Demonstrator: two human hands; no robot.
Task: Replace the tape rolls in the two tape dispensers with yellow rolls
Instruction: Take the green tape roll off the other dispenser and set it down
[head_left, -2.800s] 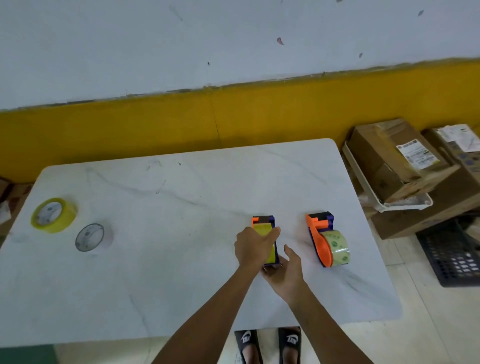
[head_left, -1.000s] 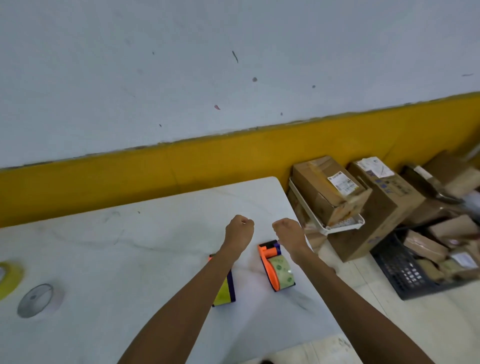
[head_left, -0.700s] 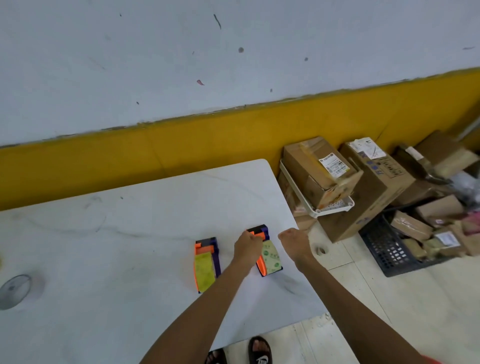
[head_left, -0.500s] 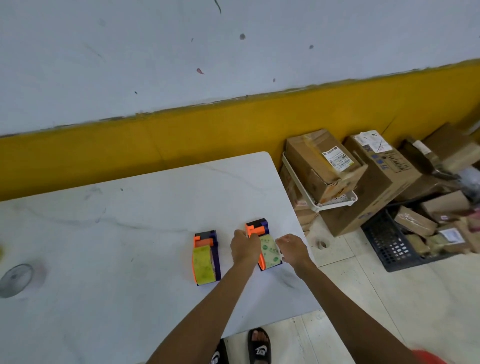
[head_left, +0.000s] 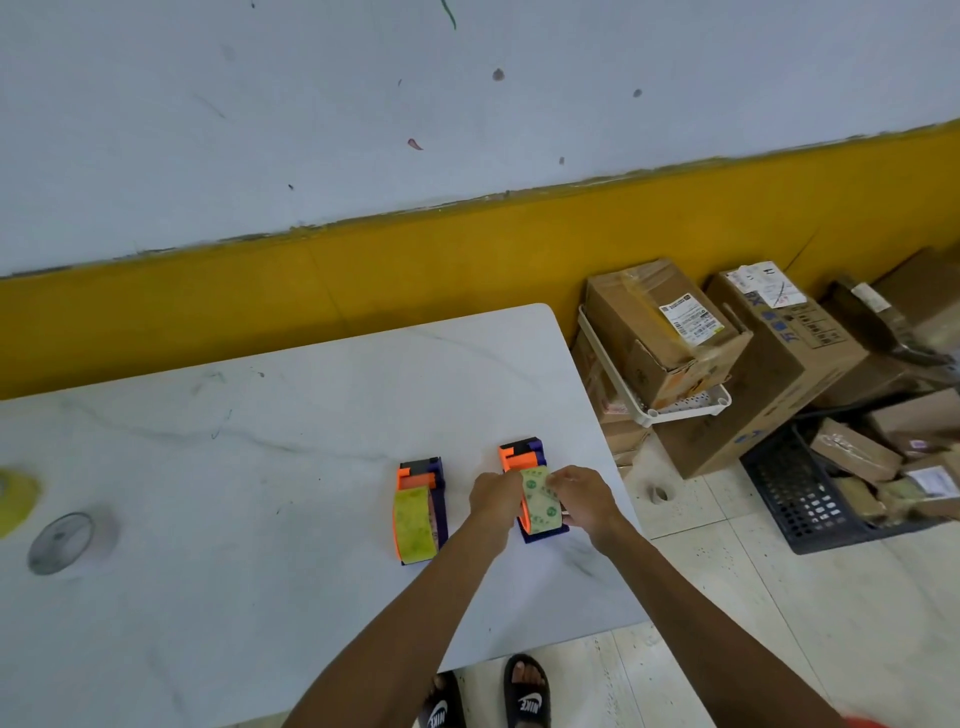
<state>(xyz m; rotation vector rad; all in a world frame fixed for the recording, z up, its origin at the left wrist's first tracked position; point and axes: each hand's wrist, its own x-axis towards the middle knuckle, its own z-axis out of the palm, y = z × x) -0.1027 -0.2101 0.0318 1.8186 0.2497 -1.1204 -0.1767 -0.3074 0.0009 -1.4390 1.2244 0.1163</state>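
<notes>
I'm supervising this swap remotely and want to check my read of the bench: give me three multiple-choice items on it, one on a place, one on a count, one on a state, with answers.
1. Where are both hands?
A. On the loose rolls at the table's left edge
B. At the right dispenser
C. In the black crate

2. How many dispensers stand on the table?
A. One
B. Two
C. Three

3. What does the left dispenser carry?
A. A yellow roll
B. No roll
C. A grey roll

Answers:
1 B: the left hand and right hand flank the pale green-printed roll on the right dispenser.
2 B: only that one and the left dispenser show on the table.
3 A: a yellow roll sits on it, untouched.
</notes>
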